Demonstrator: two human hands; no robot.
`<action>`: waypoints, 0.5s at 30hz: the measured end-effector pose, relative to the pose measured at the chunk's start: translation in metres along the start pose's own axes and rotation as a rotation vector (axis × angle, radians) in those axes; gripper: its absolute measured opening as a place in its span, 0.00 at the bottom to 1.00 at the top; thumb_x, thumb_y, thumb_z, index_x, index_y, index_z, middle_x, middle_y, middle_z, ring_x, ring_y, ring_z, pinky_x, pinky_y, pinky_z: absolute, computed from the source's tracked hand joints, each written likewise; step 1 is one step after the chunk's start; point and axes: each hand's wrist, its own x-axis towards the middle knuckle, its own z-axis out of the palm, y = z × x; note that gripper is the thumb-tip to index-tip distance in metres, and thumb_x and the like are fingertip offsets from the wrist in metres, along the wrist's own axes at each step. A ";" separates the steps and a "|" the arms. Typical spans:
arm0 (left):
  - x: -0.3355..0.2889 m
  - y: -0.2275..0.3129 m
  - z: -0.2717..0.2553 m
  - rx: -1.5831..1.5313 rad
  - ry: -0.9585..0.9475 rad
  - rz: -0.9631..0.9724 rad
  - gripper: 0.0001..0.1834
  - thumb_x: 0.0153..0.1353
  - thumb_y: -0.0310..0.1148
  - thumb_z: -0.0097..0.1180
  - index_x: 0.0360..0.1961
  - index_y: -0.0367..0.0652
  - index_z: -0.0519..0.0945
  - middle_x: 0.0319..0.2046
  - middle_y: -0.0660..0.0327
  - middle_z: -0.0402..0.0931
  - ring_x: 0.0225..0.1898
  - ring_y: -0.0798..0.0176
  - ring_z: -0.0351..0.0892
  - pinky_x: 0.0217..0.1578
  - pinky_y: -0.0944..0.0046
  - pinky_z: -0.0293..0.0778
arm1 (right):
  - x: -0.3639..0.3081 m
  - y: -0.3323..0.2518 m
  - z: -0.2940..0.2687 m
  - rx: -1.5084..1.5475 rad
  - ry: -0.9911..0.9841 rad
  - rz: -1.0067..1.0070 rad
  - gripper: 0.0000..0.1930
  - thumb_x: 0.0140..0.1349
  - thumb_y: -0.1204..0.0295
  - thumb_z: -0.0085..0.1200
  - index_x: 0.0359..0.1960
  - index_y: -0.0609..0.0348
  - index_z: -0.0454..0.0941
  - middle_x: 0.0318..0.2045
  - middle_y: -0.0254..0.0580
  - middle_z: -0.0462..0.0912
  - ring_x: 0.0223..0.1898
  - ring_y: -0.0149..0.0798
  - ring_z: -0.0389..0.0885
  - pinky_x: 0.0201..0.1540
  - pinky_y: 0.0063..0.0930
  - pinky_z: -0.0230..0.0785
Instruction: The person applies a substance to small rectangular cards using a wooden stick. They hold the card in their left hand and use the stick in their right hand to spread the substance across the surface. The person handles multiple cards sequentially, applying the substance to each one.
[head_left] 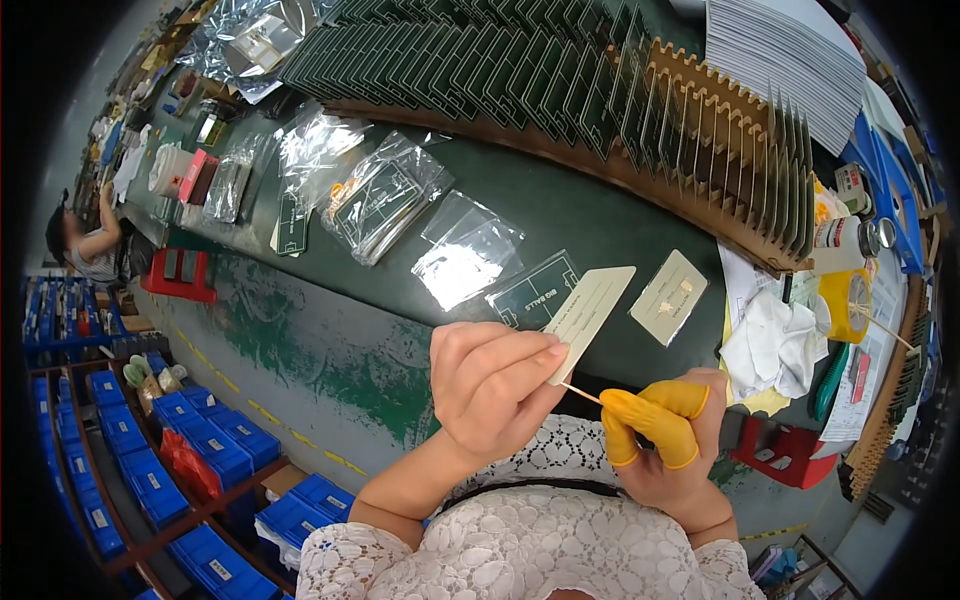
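My left hand (490,385) grips a cream card (597,300) with printed lines, thumb and fingers pinching its lower end. Yellow finger cots cover several fingers of my right hand (665,435), which pinches a thin wooden stick (583,394). The stick's far tip meets the near edge of the card; what is on that tip is too small to tell. Beyond the card, partly behind it, lies a dark green card (530,292) with white lines. A second cream card (670,298) with small shiny patches rests on the table to the right.
Clear plastic bags (465,262) and bagged green cards (380,205) lie left on the green table (350,285). Green cards stand in a brown slotted rack (690,205) at the back. A white cloth (772,345) and bottle (842,242) are right. A person (95,240) sits far left.
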 end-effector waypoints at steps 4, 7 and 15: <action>0.000 -0.001 0.000 -0.004 -0.003 0.002 0.21 0.44 0.17 0.73 0.39 0.44 0.79 0.35 0.61 0.82 0.32 0.60 0.76 0.34 0.64 0.71 | 0.000 -0.001 -0.001 -0.014 -0.009 0.030 0.21 0.44 0.75 0.73 0.43 0.51 0.83 0.37 0.32 0.75 0.33 0.38 0.71 0.37 0.34 0.60; 0.000 0.000 0.001 -0.009 0.001 0.001 0.21 0.44 0.17 0.73 0.39 0.44 0.79 0.35 0.61 0.82 0.32 0.60 0.77 0.34 0.64 0.71 | 0.000 -0.001 -0.002 -0.011 -0.013 0.026 0.21 0.45 0.75 0.73 0.44 0.51 0.83 0.37 0.32 0.75 0.33 0.38 0.71 0.37 0.33 0.60; 0.000 0.000 0.001 -0.010 0.002 -0.001 0.21 0.45 0.17 0.72 0.40 0.44 0.79 0.35 0.62 0.82 0.32 0.60 0.77 0.35 0.64 0.71 | 0.000 -0.001 0.000 -0.008 0.001 0.030 0.21 0.45 0.75 0.73 0.44 0.51 0.83 0.36 0.32 0.75 0.33 0.39 0.71 0.37 0.34 0.61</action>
